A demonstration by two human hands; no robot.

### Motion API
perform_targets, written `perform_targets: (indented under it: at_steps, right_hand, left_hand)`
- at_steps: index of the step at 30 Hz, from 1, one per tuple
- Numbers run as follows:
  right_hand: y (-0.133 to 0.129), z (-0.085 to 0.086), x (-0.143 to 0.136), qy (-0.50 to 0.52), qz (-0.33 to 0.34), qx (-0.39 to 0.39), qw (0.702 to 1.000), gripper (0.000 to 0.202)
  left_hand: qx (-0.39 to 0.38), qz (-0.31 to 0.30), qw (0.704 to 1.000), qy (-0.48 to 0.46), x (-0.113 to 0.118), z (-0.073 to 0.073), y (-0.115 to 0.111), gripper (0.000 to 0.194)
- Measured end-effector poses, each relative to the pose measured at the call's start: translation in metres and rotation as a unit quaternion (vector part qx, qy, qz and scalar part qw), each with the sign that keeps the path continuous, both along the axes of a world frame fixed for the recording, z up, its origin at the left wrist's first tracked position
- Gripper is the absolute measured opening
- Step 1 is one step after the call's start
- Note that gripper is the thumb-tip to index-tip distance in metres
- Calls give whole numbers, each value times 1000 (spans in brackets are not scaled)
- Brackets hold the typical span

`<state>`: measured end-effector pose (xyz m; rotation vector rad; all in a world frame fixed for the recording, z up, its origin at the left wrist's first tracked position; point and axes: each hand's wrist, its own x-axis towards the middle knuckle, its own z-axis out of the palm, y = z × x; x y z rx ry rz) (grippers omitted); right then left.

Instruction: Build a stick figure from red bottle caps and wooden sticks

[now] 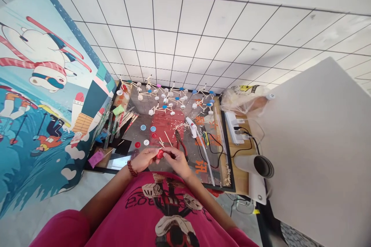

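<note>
Close to my body, my left hand and my right hand meet over a small round red plastic disc, like a bottle cap or toy wheel. The fingertips of both hands pinch it from either side. Thin wooden sticks show just beyond the fingers; whether they are fixed to the disc cannot be made out. A longer stick lies to the right. Loose discs rest ahead and left: blue, red and white.
Small stick-and-disc models stand along the table's back. Right of the middle lie a glue gun, pliers and wood scraps. Sticks and strips lie left. A power strip and paper cups stand right.
</note>
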<state>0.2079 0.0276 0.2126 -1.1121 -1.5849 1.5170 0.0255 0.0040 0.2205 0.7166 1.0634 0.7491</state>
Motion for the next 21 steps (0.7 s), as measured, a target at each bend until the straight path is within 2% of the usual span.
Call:
perform_targets:
  at_steps: [4, 8, 11, 15, 21]
  right_hand:
    - [-11, -2, 8, -26, 56, 19, 998, 24]
    - [-21, -9, 10, -92, 73, 12, 993, 17]
    - [-24, -16, 9, -121, 80, 14, 989, 12]
    - [-22, -23, 9, -151, 72, 21, 986, 11]
    - [-24, -37, 14, -128, 95, -16, 987, 11]
  left_hand:
    - [4, -63, 996, 69, 2, 1, -10, 50]
    - [15, -100, 985, 139, 9, -6, -18, 57]
    - [50, -118, 973, 191, 11, -12, -18, 47]
    - [112, -135, 944, 278, 12, -13, -15, 28]
    - [165, -163, 893, 386, 15, -16, -15, 26]
